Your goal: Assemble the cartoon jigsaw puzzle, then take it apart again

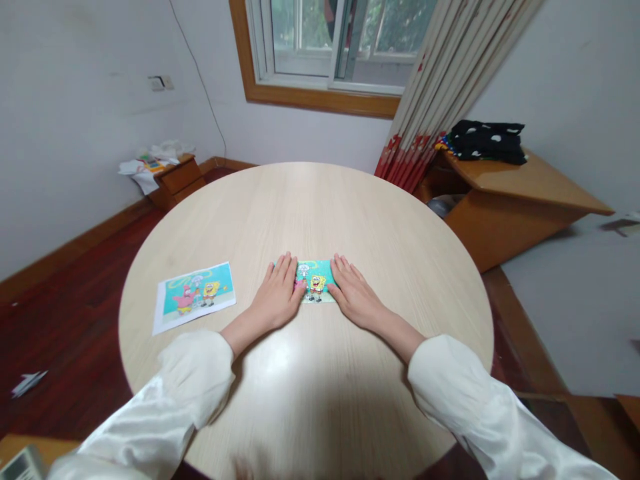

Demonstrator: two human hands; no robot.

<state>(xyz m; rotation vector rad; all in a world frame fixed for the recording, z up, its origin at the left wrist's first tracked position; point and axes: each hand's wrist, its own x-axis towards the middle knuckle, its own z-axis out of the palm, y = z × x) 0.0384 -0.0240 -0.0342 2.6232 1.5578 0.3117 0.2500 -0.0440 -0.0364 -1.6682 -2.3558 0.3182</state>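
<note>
Two hands lie flat on a round wooden table (310,207), both with palm down and the fingers stretched out and close together. The left hand (276,297) rests on the left end of a small cartoon picture (315,281), and the right hand (354,292) rests on its right end. Neither hand grips anything; they only press on the paper, which lies flat on the table between them. Only the middle strip of this picture shows, with cartoon figures on a turquoise ground; both ends are hidden under the fingers. Both arms wear white sleeves (450,387) gathered at the wrist.

One second cartoon picture (195,295) lies on the table well to the left of the left hand, fully uncovered, with a white border and slightly turned. So there are two printed pictures on the table, counted together.

Far beyond the right hand, one wooden desk (520,183) stands by the wall, with one dark spotted cloth (487,141) folded on top. Next to it hangs a curtain (440,100) under a window (330,47). Far beyond the left hand, one low wooden cabinet (177,179) stands in the corner with loose papers (150,162) on it. One folded white paper (27,383) lies on the dark floor to the left.
</note>
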